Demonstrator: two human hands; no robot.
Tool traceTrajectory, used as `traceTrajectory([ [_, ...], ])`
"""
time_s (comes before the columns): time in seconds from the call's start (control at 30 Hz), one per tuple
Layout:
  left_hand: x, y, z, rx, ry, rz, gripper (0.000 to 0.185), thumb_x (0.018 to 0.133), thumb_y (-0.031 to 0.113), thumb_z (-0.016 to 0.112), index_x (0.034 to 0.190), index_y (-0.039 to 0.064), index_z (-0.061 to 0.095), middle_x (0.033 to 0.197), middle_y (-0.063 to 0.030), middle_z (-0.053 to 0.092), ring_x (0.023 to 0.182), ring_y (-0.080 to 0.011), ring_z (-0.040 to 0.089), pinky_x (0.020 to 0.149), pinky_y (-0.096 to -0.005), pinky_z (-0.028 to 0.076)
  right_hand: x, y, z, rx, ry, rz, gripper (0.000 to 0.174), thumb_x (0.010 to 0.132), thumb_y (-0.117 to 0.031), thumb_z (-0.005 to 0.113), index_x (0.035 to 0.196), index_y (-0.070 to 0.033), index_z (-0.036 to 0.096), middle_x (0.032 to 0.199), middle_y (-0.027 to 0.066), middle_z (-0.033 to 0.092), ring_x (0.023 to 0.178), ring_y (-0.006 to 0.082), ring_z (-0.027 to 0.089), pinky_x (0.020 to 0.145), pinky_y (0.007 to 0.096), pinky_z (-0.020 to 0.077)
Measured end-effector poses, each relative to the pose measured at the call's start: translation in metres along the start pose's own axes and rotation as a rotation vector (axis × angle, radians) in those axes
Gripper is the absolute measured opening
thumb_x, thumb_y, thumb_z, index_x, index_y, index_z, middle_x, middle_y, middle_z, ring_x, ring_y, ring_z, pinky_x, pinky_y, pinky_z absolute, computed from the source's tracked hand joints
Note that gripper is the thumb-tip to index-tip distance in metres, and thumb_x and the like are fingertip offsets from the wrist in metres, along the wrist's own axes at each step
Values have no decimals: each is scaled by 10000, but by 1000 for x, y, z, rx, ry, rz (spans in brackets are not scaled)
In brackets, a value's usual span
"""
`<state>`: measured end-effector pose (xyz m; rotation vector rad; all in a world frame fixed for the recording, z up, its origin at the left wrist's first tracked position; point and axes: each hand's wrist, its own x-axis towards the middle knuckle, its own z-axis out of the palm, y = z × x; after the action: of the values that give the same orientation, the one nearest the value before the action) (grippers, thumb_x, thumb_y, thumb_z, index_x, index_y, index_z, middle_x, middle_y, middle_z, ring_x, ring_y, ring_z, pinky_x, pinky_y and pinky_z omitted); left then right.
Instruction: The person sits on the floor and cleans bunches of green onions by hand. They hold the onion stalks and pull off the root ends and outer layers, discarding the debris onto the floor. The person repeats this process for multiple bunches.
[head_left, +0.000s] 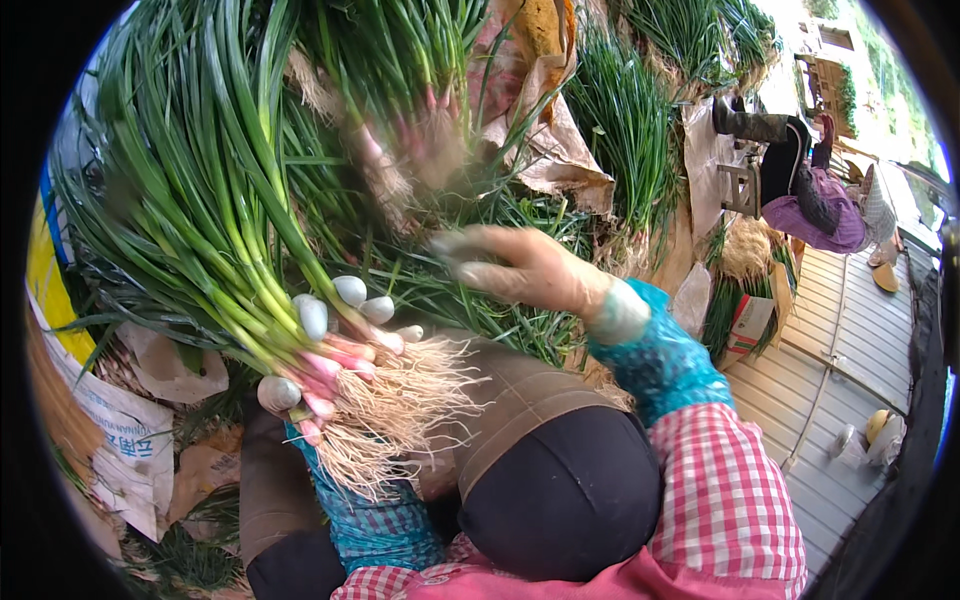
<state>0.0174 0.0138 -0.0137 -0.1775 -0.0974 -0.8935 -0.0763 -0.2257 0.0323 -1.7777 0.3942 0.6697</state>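
My left hand (312, 317), in a pale glove, is closed around a thick bunch of green garlic (247, 277). Only its fingertips and thumb show; the rest is behind the stalks. Long green leaves run to the upper left, while pinkish bulbs and pale, stringy roots (405, 405) point toward my lap. To the right, my gloved right hand (521, 266) is blurred, its fingers apart and nothing seen in them. Just beyond its fingertips, more green garlic plants (442, 127) hang or lie with blurred roots. Loose green leaves (502, 307) lie under the hand.
My bent knee (562, 487) is close below the hands. A crumpled woven sack (562, 150) and another garlic pile (622, 127) lie beyond. A printed white sack (127, 442) is at left. At right are a carton (750, 322) and a seated person (814, 202) in purple.
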Motion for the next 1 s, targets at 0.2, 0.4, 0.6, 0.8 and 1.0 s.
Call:
traceTrajectory([
  [0.2, 3, 21, -3, 155, -34, -81, 487, 802, 186, 716, 1208, 22, 503, 1461, -204, 348, 1433, -423, 164, 1118, -633, 279, 45, -43, 13, 340, -360, 49, 424, 968, -422, 557, 1107, -27, 626, 977, 52, 665, 902, 128, 566, 773, 306, 492],
  [0.4, 7, 32, 1, 307, -116, -102, 509, 812, 190, 736, 1266, 127, 515, 1588, -133, 155, 1476, -349, -20, 1166, -631, 48, 33, 14, -24, -951, -314, 288, 317, 866, -258, 644, 1114, -61, 642, 885, 156, 698, 839, 295, 692, 736, 379, 552],
  [0.6, 13, 9, 0, 237, 202, -94, 897, 869, 390, 663, 1526, 138, 108, 1404, -64, 470, 1273, -273, 413, 1108, -523, 276, 121, -36, -6, -518, 527, 27, 358, 860, -403, 630, 1009, -78, 647, 854, 181, 687, 841, 368, 667, 770, 452, 529],
  [0.8, 4, 12, 21, 292, 614, 81, 814, 708, 241, 686, 1398, -29, 350, 1053, -194, 603, 938, -237, 589, 961, -418, 449, 97, -20, 8, -317, 433, -178, 237, 854, -323, 671, 880, -87, 655, 740, 171, 649, 717, 331, 665, 638, 427, 537],
  [1.0, 8, -3, 9, 413, 652, 34, 703, 701, 286, 648, 1275, -84, 484, 1221, -266, 557, 1114, -331, 556, 1014, -459, 423, 52, 1, 28, -291, 70, -282, 277, 797, -169, 660, 1064, -101, 643, 937, 158, 676, 860, 338, 668, 789, 407, 540],
])
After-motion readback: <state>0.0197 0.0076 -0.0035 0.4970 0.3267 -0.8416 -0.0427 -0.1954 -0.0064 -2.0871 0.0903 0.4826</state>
